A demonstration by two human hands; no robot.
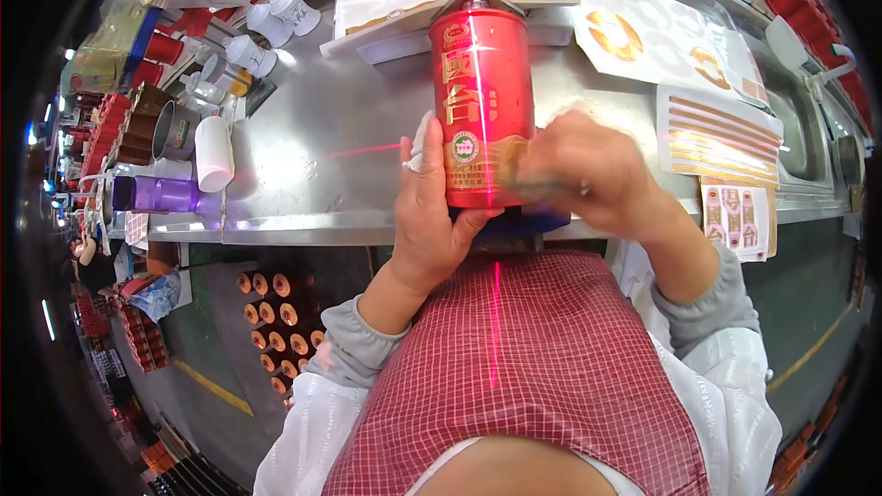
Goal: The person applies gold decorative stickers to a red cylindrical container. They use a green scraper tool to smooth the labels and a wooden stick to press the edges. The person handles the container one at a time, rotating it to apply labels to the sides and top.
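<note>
While the left hand grips the red bottle by its lower left side, the right hand is curled beside the base — motion-blurred; cannot tell what it pinches. Bottle location: near edge of the steel bench.

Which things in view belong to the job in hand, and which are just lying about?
Job in hand: red bottle, held by the left hand; blurred dark thing at the right hand; probably the gold-striped sheet.

Seemingly lying about: purple bottle; metal cup; small white containers.
</note>
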